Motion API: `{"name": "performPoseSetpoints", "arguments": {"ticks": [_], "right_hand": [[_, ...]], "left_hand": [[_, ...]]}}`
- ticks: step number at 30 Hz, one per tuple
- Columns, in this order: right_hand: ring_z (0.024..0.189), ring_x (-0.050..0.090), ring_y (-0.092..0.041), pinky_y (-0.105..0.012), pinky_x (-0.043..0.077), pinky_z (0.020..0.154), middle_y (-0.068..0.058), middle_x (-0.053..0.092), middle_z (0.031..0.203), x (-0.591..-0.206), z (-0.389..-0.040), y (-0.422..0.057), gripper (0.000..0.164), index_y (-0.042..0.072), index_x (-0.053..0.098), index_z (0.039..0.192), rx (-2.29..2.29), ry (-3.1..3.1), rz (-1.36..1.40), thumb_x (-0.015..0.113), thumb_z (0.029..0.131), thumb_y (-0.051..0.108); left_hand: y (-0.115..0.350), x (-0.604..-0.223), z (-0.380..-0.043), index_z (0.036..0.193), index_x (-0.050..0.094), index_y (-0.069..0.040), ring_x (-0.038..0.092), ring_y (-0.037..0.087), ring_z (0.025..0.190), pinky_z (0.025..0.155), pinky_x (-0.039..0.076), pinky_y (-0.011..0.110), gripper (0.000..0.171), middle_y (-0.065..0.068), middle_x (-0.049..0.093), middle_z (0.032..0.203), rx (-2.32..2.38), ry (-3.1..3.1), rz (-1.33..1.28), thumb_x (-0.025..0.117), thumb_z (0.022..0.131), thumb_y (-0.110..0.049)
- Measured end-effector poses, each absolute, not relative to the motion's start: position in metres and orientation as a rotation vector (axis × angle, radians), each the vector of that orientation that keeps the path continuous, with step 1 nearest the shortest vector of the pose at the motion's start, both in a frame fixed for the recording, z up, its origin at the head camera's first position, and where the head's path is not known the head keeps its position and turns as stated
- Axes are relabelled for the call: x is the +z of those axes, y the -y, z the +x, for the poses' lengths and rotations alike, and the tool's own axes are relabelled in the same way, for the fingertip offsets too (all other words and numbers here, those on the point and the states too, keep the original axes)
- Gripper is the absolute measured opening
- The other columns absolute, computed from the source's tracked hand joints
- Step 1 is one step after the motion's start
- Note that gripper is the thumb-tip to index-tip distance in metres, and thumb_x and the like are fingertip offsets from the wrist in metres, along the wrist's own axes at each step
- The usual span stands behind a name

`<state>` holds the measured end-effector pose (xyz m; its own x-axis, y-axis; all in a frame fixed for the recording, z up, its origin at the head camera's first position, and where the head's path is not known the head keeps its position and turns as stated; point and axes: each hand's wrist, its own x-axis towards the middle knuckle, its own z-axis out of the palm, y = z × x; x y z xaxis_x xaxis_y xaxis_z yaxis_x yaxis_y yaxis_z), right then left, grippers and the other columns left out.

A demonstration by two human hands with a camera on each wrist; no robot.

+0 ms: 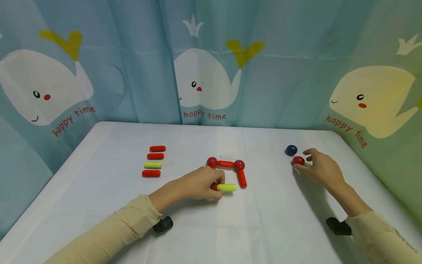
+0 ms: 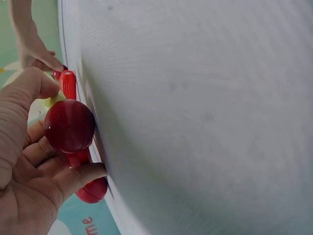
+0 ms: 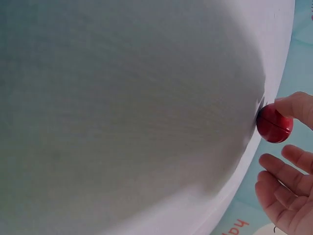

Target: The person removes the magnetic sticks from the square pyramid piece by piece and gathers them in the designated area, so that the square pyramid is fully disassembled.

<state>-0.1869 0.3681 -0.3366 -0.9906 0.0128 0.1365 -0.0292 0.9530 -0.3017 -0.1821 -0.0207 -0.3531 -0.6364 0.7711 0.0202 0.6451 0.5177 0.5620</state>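
Note:
Near the table's middle, my left hand [image 1: 204, 183] holds a red ball [image 2: 69, 126] between thumb and curled finger. A yellow-green stick [image 1: 226, 187] extends rightward from that ball. Behind it, a red stick [image 1: 225, 164] joins two more red balls, one at the left [image 1: 212, 161] and one at the right [image 1: 239, 165]. Another red stick [image 1: 242, 178] slants toward me from the right ball. On the right side, the thumb of my right hand [image 1: 321, 170] touches a loose red ball [image 3: 275, 123], its other fingers spread apart from it.
A dark blue ball [image 1: 291, 150] lies just behind the loose red one. Left of the joined pieces lie several loose sticks, red [image 1: 155, 156] and yellow-green [image 1: 153, 165]. A whale-print curtain [image 1: 141, 73] hangs behind the white table [image 1: 211, 234].

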Motion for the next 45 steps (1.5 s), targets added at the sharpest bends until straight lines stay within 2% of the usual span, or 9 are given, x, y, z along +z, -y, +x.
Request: {"name": "performPoseSetpoints", "arguments": {"ticks": [6, 11, 18, 21, 27, 30, 34, 42, 45], "right_hand": [[0.095, 0.062, -0.051, -0.06, 0.05, 0.073, -0.037, 0.066, 0.113, -0.34, -0.183, -0.358, 0.056, -0.014, 0.057, 0.126, 0.451, 2.849, 0.113, 0.075, 0.092, 0.027], [0.096, 0.06, -0.05, -0.061, 0.05, 0.076, -0.037, 0.065, 0.114, -0.34, -0.18, -0.353, 0.058, -0.015, 0.055, 0.127, 0.431, 2.869, 0.136, 0.076, 0.091, 0.025], [0.097, 0.059, -0.051, -0.061, 0.049, 0.077, -0.037, 0.064, 0.114, -0.339, -0.178, -0.354, 0.058, -0.015, 0.055, 0.127, 0.425, 2.888, 0.104, 0.077, 0.089, 0.022], [0.098, 0.058, -0.051, -0.062, 0.049, 0.078, -0.037, 0.063, 0.114, -0.338, -0.178, -0.354, 0.059, -0.015, 0.054, 0.127, 0.428, 2.895, 0.096, 0.078, 0.088, 0.023], [0.101, 0.056, -0.053, -0.063, 0.047, 0.08, -0.037, 0.064, 0.113, -0.34, -0.177, -0.355, 0.058, -0.015, 0.055, 0.127, 0.434, 2.873, 0.093, 0.078, 0.088, 0.022], [0.105, 0.053, -0.055, -0.064, 0.045, 0.083, -0.036, 0.065, 0.113, -0.34, -0.176, -0.353, 0.057, -0.014, 0.056, 0.127, 0.445, 2.839, 0.099, 0.078, 0.088, 0.021], [0.106, 0.051, -0.054, -0.063, 0.045, 0.083, -0.036, 0.065, 0.114, -0.34, -0.174, -0.348, 0.053, -0.014, 0.058, 0.124, 0.467, 2.797, 0.14, 0.078, 0.088, 0.019], [0.115, 0.046, -0.05, -0.063, 0.046, 0.086, -0.03, 0.067, 0.11, -0.335, -0.161, -0.314, 0.045, -0.01, 0.064, 0.119, 0.481, 2.711, 0.309, 0.081, 0.085, 0.013], [0.115, 0.052, -0.045, -0.061, 0.048, 0.089, -0.025, 0.069, 0.111, -0.333, -0.154, -0.292, 0.042, -0.005, 0.067, 0.118, 0.466, 2.686, 0.429, 0.082, 0.084, 0.014]], "left_hand": [[0.023, -0.354, -0.18, 0.099, 0.057, -0.014, 0.046, 0.005, 0.058, 0.056, 0.04, 0.018, 0.022, -0.006, 0.054, 0.071, 0.824, -2.529, 1.173, 0.076, 0.088, -0.015], [0.024, -0.35, -0.172, 0.104, 0.062, -0.016, 0.048, 0.004, 0.06, 0.057, 0.04, 0.019, 0.022, -0.006, 0.06, 0.077, 0.851, -2.607, 1.227, 0.076, 0.09, -0.026], [0.025, -0.349, -0.165, 0.092, 0.072, -0.017, 0.049, 0.0, 0.063, 0.056, 0.04, 0.017, 0.014, -0.008, 0.064, 0.075, 0.778, -2.864, 1.453, 0.079, 0.087, -0.028], [0.026, -0.349, -0.164, 0.092, 0.072, -0.016, 0.051, 0.0, 0.064, 0.059, 0.042, 0.017, 0.015, -0.008, 0.065, 0.075, 0.829, -2.851, 1.414, 0.08, 0.086, -0.027], [0.03, -0.347, -0.164, 0.098, 0.066, -0.013, 0.063, 0.004, 0.077, 0.076, 0.054, 0.024, 0.018, -0.009, 0.068, 0.082, 1.029, -2.619, 1.225, 0.08, 0.087, -0.017], [0.032, -0.347, -0.165, 0.098, 0.064, -0.014, 0.064, 0.009, 0.084, 0.083, 0.056, 0.029, 0.018, -0.009, 0.068, 0.086, 1.101, -2.519, 1.171, 0.078, 0.087, -0.011], [0.034, -0.348, -0.167, 0.097, 0.066, -0.014, 0.06, 0.012, 0.085, 0.082, 0.054, 0.027, 0.017, -0.009, 0.067, 0.088, 1.117, -2.484, 1.157, 0.078, 0.087, -0.009], [0.035, -0.35, -0.168, 0.099, 0.069, -0.016, 0.058, 0.009, 0.085, 0.08, 0.052, 0.024, 0.017, -0.009, 0.07, 0.092, 1.001, -2.578, 1.142, 0.082, 0.087, -0.016], [0.036, -0.35, -0.168, 0.099, 0.069, -0.017, 0.058, 0.01, 0.085, 0.08, 0.051, 0.024, 0.018, -0.009, 0.07, 0.093, 0.973, -2.608, 1.137, 0.082, 0.087, -0.017]]}}
